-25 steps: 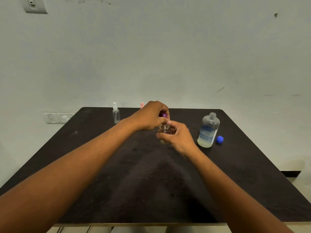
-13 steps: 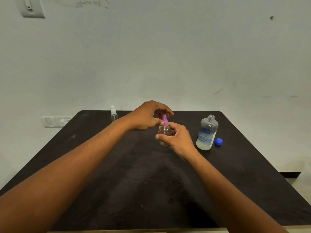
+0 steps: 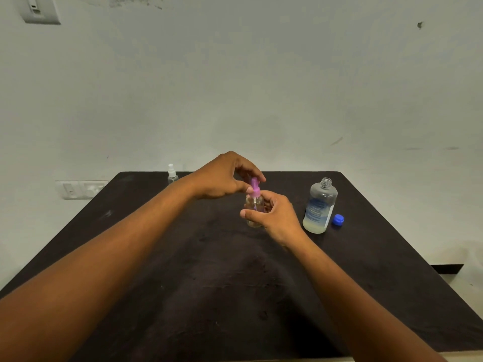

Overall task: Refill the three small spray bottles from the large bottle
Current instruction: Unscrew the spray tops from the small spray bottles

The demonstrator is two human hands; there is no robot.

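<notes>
A small clear spray bottle (image 3: 254, 205) with a purple spray head (image 3: 254, 188) stands upright at the middle of the dark table (image 3: 209, 296). My right hand (image 3: 274, 218) wraps around its body. My left hand (image 3: 224, 177) pinches the purple spray head from above with thumb and fingers. The large clear bottle (image 3: 320, 206) with a blue label stands uncapped to the right, with a little pale liquid at its bottom. Its blue cap (image 3: 338, 220) lies beside it. A second small spray bottle (image 3: 172, 175) with a white head stands at the far left edge.
The table's far edge meets a pale wall (image 3: 261, 87). Wall switches (image 3: 81, 189) sit left of the table and another switch plate (image 3: 41, 9) is high on the left. My forearms cross the near half of the table.
The purple spray head, hidden under my left hand a second ago, now shows fully on the bottle. My left fingers have lifted and turned on it. A pink bottle top behind my hand is now hidden.
</notes>
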